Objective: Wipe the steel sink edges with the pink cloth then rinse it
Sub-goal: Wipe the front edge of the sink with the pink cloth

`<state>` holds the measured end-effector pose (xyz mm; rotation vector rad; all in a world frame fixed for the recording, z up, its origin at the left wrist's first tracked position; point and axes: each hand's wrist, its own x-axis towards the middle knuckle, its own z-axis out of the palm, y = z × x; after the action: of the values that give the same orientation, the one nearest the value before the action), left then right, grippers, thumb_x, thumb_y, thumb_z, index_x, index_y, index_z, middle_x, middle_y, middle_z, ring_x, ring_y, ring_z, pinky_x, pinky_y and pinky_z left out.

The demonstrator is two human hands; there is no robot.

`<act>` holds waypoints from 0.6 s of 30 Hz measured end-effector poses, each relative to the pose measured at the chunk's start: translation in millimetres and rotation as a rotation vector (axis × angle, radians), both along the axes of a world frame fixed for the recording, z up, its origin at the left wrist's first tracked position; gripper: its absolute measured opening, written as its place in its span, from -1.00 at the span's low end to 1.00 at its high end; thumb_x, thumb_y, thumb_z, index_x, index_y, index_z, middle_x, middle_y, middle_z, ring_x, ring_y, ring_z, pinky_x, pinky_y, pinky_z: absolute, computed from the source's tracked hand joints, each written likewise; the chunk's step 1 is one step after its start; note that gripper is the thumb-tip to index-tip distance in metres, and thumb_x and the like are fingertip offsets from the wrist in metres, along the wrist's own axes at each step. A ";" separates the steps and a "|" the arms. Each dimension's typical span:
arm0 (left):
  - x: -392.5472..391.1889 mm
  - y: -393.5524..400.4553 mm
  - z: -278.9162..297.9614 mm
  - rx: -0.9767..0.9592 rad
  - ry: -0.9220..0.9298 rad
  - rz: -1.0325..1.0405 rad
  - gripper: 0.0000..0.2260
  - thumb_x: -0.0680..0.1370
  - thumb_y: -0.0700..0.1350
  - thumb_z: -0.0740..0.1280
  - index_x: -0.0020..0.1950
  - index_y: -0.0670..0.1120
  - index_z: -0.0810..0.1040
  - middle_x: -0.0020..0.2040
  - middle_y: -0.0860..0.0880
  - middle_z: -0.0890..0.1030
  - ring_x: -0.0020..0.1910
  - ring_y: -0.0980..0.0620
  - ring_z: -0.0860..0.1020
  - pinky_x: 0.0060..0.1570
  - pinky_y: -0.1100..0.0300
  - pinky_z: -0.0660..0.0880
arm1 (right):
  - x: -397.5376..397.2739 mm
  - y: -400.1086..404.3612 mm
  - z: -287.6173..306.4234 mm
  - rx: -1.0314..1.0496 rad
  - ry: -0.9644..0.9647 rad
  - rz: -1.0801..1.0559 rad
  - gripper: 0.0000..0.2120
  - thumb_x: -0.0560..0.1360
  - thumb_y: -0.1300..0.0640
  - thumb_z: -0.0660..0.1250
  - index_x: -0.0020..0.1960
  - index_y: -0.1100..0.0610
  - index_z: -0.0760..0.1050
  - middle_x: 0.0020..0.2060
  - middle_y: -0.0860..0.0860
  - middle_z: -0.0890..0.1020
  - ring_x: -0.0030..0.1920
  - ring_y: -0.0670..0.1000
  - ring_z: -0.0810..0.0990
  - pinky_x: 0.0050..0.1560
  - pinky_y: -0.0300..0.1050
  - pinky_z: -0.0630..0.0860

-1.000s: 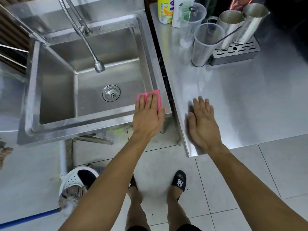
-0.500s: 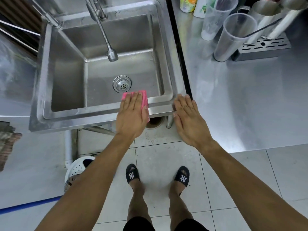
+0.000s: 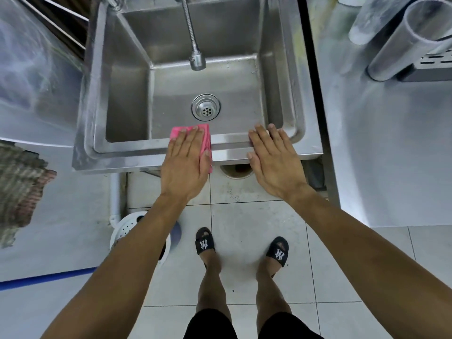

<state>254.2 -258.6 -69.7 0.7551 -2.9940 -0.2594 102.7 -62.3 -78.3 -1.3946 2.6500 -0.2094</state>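
The steel sink (image 3: pixel 127 152) fills the upper middle of the head view, with a drain (image 3: pixel 206 106) in its floor and a flexible faucet (image 3: pixel 195 55) hanging over the basin. My left hand (image 3: pixel 187 165) lies flat on the pink cloth (image 3: pixel 206 138), pressing it onto the sink's front edge near the middle. Most of the cloth is hidden under the palm. My right hand (image 3: pixel 274 160) rests flat with straight fingers on the same front edge, further right, holding nothing.
A steel counter (image 3: pixel 391 155) stands to the right with clear plastic cups (image 3: pixel 401 42) and a drip tray (image 3: pixel 433 67). Another steel surface (image 3: pixel 41 113) lies to the left. Below are floor tiles, my sandalled feet and a white colander (image 3: pixel 132 231).
My left hand has slid the cloth leftward along the front edge from the right corner. My right hand left the counter and now rests on the sink's front edge.
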 end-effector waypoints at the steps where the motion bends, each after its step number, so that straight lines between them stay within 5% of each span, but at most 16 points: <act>1: -5.7 6.4 0.8 0.003 0.012 0.014 -0.46 0.70 0.06 -0.03 0.63 -0.13 0.27 0.60 -0.13 0.33 0.61 -0.15 0.23 0.61 -0.11 0.09 | 0.3 -0.4 0.5 0.003 0.002 -0.006 -0.42 0.74 -0.10 -0.12 0.64 0.18 0.19 0.62 0.15 0.25 0.64 0.23 0.14 0.65 0.21 0.05; 11: -20.2 22.6 -1.2 0.018 0.044 -0.223 -0.48 0.73 0.07 0.00 0.61 -0.17 0.31 0.59 -0.13 0.35 0.60 -0.13 0.26 0.58 -0.10 0.17 | 12.6 -8.3 -2.9 -0.118 -0.032 -0.144 -0.48 0.72 -0.03 -0.06 0.61 0.12 0.28 0.60 0.08 0.32 0.63 0.19 0.19 0.60 0.18 0.16; 18: 10.6 -9.9 -0.4 -0.029 0.023 0.025 -0.46 0.71 0.08 -0.03 0.64 -0.13 0.25 0.61 -0.11 0.31 0.62 -0.13 0.20 0.62 -0.07 0.05 | 17.9 -26.8 5.2 -0.103 -0.028 -0.142 -0.47 0.69 0.01 -0.02 0.53 0.26 0.36 0.53 0.21 0.40 0.57 0.26 0.29 0.60 0.17 0.20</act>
<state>264.9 -268.4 -70.1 0.7808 -2.9583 -0.2208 120.5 -89.1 -73.0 -1.2216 2.7521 -0.3826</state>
